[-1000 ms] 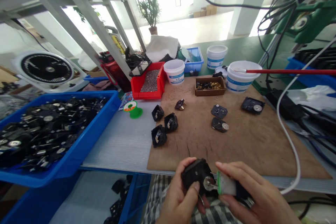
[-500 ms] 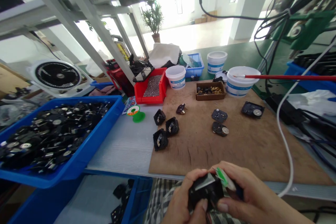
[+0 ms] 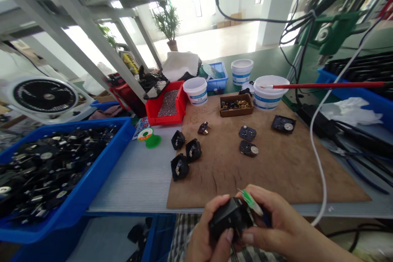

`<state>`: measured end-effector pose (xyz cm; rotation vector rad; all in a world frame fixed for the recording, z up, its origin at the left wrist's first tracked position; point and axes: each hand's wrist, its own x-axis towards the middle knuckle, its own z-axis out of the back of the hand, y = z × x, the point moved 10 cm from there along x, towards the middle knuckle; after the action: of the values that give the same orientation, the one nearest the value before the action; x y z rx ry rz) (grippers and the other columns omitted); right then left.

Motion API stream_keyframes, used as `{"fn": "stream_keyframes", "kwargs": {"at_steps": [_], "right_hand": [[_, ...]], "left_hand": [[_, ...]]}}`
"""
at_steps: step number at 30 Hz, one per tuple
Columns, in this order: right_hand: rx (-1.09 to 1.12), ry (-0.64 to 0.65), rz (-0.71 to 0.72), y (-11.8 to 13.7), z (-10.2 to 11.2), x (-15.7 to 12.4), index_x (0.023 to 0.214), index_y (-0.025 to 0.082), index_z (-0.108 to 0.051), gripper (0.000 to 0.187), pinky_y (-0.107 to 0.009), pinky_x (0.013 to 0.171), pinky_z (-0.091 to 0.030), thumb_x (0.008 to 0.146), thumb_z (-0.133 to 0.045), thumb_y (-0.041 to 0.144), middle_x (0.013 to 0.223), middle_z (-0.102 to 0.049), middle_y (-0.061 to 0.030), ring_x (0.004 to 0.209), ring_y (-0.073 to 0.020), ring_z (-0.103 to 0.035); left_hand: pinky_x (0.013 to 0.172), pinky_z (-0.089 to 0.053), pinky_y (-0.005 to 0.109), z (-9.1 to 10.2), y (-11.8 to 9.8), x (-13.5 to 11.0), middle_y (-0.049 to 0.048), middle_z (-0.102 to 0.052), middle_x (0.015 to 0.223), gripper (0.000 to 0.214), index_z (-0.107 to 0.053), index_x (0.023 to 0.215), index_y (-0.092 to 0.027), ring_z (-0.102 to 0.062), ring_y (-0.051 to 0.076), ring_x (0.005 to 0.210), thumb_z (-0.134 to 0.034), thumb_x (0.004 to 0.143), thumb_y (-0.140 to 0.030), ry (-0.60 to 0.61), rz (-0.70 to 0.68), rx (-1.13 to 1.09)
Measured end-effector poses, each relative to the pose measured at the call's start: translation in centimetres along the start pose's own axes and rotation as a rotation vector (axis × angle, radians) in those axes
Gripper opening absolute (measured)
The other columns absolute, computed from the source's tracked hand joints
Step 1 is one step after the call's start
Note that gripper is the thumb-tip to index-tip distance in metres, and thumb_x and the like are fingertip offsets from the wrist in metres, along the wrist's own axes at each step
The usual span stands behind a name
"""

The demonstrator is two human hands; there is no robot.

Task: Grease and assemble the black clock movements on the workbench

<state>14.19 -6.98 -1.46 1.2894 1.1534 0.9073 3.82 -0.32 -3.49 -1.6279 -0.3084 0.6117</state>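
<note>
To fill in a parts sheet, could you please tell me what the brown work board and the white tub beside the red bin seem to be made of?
The brown work board looks like matte fibreboard or heavy card: its surface is dull, with cracks near the front edge. The white tub looks like smooth moulded plastic, with a rolled rim and a printed blue label.

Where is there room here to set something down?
The brown board has most room, between the flat black plates and the left hand and right hand holding a black block. The grey ribbed sheet shows bare between the blue tray and the black blocks. Crowded around the white tubs and wooden box.
</note>
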Motion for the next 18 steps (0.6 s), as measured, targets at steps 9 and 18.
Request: {"fn": "stream_keyframes", "kwargs": {"at_steps": [9, 18], "right_hand": [[-0.810, -0.176, 0.352, 4.3, 0.6, -2.5, 0.134, 0.022, -0.043, 0.037, -0.021, 0.081, -0.053, 0.098, -0.044, 0.023, 0.111, -0.058, -0.0063, 0.096, -0.0154, -0.061], [-1.049, -0.191, 0.439, 4.0, -0.8, -3.2, 0.135, 0.018, -0.041, 0.036, -0.025, 0.077, -0.057, 0.099, -0.041, 0.023, 0.110, -0.059, -0.0079, 0.094, -0.0169, -0.062]], "left_hand": [[0.050, -0.034, 0.016, 0.1, 1.3, 0.9, 0.0027, -0.061, 0.081, 0.058, -0.032, 0.130, -0.019, -0.053, 0.009, 0.059, -0.060, 0.084, -0.037, -0.033, 0.208, -0.433], [0.052, -0.032, 0.017, 0.1, 1.8, 0.9, 0.0032, -0.060, 0.084, 0.057, -0.030, 0.132, -0.021, -0.051, 0.009, 0.059, -0.057, 0.084, -0.033, -0.024, 0.234, -0.410]]}}
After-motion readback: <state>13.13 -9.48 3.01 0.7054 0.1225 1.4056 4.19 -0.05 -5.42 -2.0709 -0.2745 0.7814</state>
